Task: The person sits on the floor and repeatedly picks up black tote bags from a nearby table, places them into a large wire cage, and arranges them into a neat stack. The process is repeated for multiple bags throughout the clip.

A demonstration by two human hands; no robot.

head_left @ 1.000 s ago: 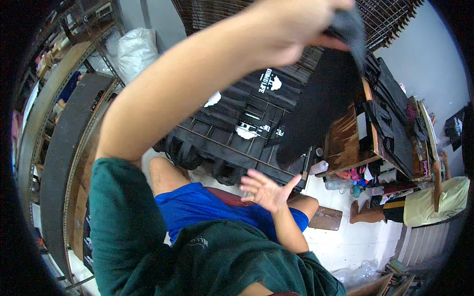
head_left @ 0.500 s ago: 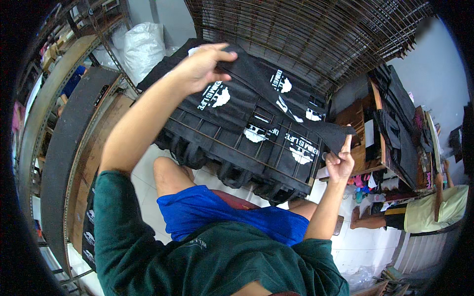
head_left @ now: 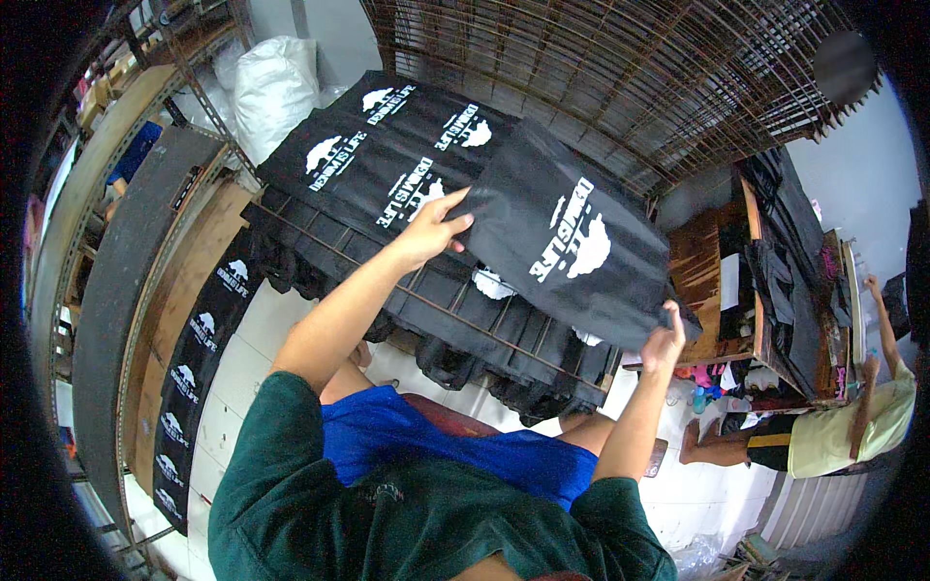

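Observation:
Between my two hands is a black fabric piece (head_left: 509, 198) with a white printed picture and lettering, raised over a metal wire rack (head_left: 423, 294). My left hand (head_left: 433, 230) pinches its left edge, thumb on top. At its near right corner, my right hand (head_left: 663, 343) grips the cloth between thumb and fingers. Several matching black printed pieces (head_left: 291, 145) lie flat side by side on the rack. The held piece covers part of those on the right. Black cloth bundles (head_left: 450, 363) hang below the rack's near side.
Tall wire racks (head_left: 542, 58) rise behind. White plastic sacks (head_left: 279, 97) stand at the far left, beside a metal-framed shelf (head_left: 155, 281) and a hanging strip of printed black cloth (head_left: 199, 358). A wooden cabinet (head_left: 712, 261) is on the right; another person (head_left: 852, 416) stands beyond it.
My left hand has moved down and right, and my right hand slightly down. The fabric piece, edge-on and twisted before, now spreads out with its print showing. More pieces at the left are visible.

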